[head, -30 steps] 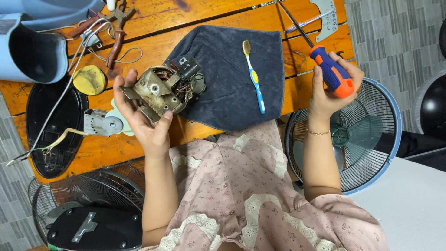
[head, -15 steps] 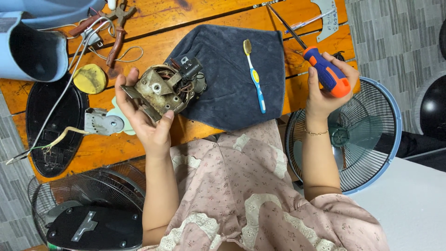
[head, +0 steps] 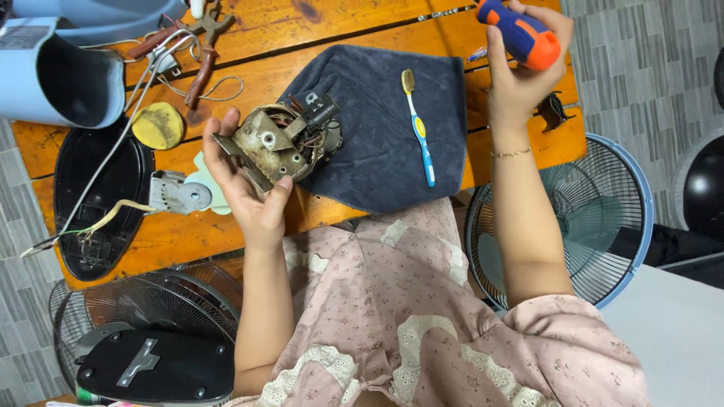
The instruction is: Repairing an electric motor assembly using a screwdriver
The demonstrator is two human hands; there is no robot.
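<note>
Head view: nearest, the left hand (head: 253, 200) cups a grimy fan motor (head: 279, 143) (wires exposed) over the dark cloth (head: 377, 128), a toothbrush (head: 417, 124) beside it. Farther up, the right hand (head: 520, 68) grips an orange-blue screwdriver (head: 520, 32) above the table (head: 332, 34). Motor already out, apparently; cleaning looks unfinished.

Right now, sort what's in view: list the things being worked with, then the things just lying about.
In use:
- left hand holding the fan motor
- right hand gripping the screwdriver
- dark cloth under the motor

Lying about:
- toothbrush on the cloth
- pliers
- yellow disc
- black base plate
- fan grille on the floor
</note>
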